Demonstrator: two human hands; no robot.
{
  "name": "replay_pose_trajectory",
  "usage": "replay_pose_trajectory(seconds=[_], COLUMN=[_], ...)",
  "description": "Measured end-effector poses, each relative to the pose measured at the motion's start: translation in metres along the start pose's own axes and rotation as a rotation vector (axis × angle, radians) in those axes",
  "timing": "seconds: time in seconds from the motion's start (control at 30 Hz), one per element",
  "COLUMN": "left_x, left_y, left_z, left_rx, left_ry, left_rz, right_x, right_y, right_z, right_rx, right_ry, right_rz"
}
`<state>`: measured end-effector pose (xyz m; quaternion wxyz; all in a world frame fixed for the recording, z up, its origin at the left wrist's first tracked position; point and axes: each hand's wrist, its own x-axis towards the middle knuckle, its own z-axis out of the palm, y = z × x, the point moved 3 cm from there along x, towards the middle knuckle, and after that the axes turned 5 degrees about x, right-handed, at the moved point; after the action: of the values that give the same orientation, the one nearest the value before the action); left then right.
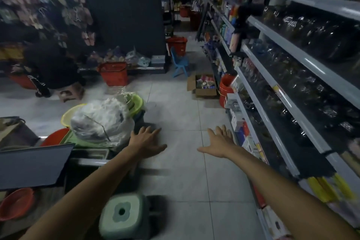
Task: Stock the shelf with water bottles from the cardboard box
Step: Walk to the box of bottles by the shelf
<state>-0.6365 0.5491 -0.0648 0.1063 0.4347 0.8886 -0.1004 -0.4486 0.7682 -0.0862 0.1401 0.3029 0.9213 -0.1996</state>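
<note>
Both my arms reach forward over a grey tiled aisle floor. My left hand (pixel 147 141) is held out flat with fingers spread, holding nothing. My right hand (pixel 220 141) is likewise flat and empty, close to the shelf unit (pixel 292 103) that runs along the right side. Its grey shelves carry clear glass or plastic containers and small boxed goods. An open cardboard box (pixel 204 85) with mixed colourful items stands on the floor further down the aisle, by the shelf's foot. No water bottles are clearly visible.
A green stool (pixel 121 216) sits below my arms. To the left are stacked basins, a plastic-wrapped bundle (pixel 101 121) and a dark panel (pixel 33 165). Red baskets (pixel 114 73), an orange bucket (pixel 226 89), a blue child's chair (pixel 180 62) and a crouching person (pixel 50 70) lie ahead.
</note>
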Motion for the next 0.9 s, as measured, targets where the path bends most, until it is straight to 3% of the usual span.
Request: replay_pose_trajectory(seconds=[0.27, 0.6, 0.9], left_x=[0.168, 0.409, 0.597], left_y=[-0.033, -0.117, -0.174], left_z=[-0.037, -0.052, -0.081], left_rx=[-0.026, -0.12, 0.018], left_ry=[0.058, 0.026, -0.014], left_rz=[0.004, 0.021, 0.102], right_x=[0.16, 0.387, 0.554], right_y=[-0.005, -0.019, -0.029], right_z=[-0.066, -0.134, -0.176], right_rx=[-0.021, -0.034, -0.024], right_ry=[0.031, -0.039, -0.069], right_rz=[-0.036, 0.055, 0.093])
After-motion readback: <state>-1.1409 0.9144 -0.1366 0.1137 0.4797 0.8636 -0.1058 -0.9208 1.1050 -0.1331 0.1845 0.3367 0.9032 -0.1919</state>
